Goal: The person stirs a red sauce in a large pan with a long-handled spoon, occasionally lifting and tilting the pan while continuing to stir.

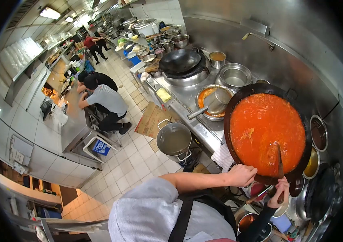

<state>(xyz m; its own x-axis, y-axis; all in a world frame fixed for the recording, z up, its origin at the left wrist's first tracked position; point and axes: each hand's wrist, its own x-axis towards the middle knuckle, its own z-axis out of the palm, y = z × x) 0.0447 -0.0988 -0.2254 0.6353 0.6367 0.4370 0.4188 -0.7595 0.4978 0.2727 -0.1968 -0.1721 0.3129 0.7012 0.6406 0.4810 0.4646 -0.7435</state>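
Observation:
A large dark wok (228, 121) holds bubbling orange-red sauce (266, 125). My right hand (281, 191), at the wok's near rim, is wrapped round a long wooden-handled utensil (280, 163); the sauce hides its far end. Beside it, my left hand (242, 175) is closed at the wok's lower left rim, and what its fingers hold, if anything, cannot be made out. A striped cloth (222, 158) lies close to that hand, along the counter edge. Left of the wok, a bowl (199, 97) of orange sauce has a large metal ladle (215, 103) resting across it.
A big pot (174, 139) of cloudy liquid stands on the left, near flattened cardboard (155, 121). Farther along the steel counter are a metal pot (235, 76) and another wok (179, 61). Several bowls and pans crowd the right. Two people (107, 99) bend over the opposite counter; others stand farther back.

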